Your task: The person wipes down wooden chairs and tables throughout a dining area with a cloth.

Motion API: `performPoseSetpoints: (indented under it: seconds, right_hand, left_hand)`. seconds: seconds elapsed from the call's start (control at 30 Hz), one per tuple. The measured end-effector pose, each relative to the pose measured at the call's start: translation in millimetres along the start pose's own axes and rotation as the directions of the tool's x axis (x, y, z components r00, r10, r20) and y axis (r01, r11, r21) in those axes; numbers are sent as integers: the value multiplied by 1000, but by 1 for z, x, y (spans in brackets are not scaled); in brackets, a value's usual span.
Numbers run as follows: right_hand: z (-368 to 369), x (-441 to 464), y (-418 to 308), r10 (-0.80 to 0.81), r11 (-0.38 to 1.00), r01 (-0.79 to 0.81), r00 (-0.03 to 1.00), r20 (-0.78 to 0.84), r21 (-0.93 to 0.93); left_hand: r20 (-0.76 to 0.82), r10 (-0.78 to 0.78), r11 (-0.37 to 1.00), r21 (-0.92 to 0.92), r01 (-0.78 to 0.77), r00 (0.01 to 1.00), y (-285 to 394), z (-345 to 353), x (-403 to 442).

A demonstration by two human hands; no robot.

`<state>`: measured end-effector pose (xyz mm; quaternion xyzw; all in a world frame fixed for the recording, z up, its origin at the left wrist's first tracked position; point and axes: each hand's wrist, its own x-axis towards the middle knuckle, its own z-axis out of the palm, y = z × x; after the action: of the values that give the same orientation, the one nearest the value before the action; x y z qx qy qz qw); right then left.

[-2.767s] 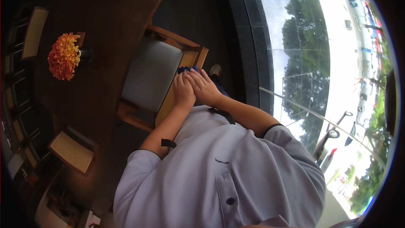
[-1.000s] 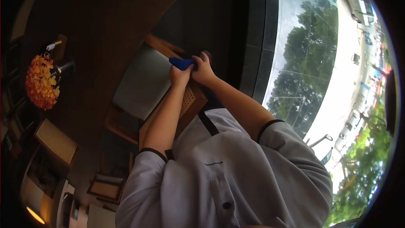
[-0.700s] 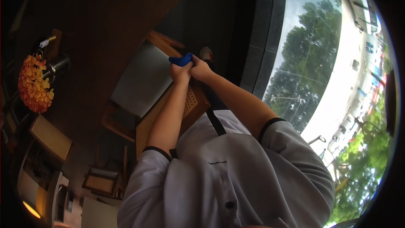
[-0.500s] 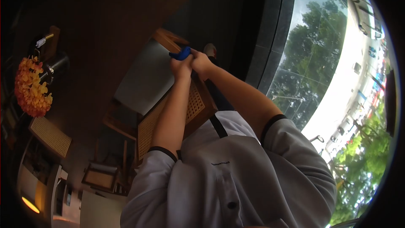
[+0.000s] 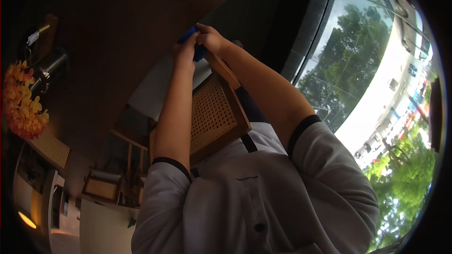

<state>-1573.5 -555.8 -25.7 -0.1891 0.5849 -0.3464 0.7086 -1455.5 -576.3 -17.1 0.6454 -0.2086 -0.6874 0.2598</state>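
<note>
A blue cloth [image 5: 188, 34] is bunched between my two hands, partly hidden by the fingers. My left hand [image 5: 185, 51] is wrapped round it from the left. Close against it, my right hand [image 5: 212, 40] grips the cloth from the right, with its fingertips partly hidden. Both arms are stretched out over a wooden chair with a woven cane back [image 5: 214, 110] and a grey seat [image 5: 153, 87]. Beyond the chair lies the dark wooden table [image 5: 141, 14], close to the hands.
Orange flowers [image 5: 24, 103] and a shiny dark container [image 5: 55, 63] stand on the table at the left. Another cane-backed chair [image 5: 52, 148] is at the lower left, with more wooden chairs [image 5: 101, 186] behind. Glass panes [image 5: 346, 61] run along the right.
Both hands have moved up and slightly left with the blue cloth, the arms reaching farther out. The view has shifted, so the flowers sit nearer the left edge and more cane back shows.
</note>
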Motion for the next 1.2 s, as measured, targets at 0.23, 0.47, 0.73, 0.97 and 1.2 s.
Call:
performPoseSetpoints:
  seconds: [0.23, 0.47, 0.73, 0.97, 1.2]
  right_hand:
    - [7, -20, -8, 53, 914, -53, 999, 11, 403]
    - [22, -23, 3, 75, 937, -23, 988, -136, 349]
    - [39, 44, -29, -217, 953, 228, 973, -77, 198]
    - [33, 50, -35, -206, 972, 194, 975, -86, -130]
    - [18, -35, 27, -304, 864, 160, 921, -242, -478]
  left_hand:
    - [-48, 63, 995, -80, -67, 997, -5, 1, -17]
    - [35, 55, 998, -24, -55, 998, -8, -5, -34]
    - [-9, 305, 952, -6, -305, 952, 1, -15, 43]
    - [21, 392, 912, 119, -392, 920, 9, -28, 66]
    - [190, 217, 927, 268, -263, 958, -45, -23, -20]
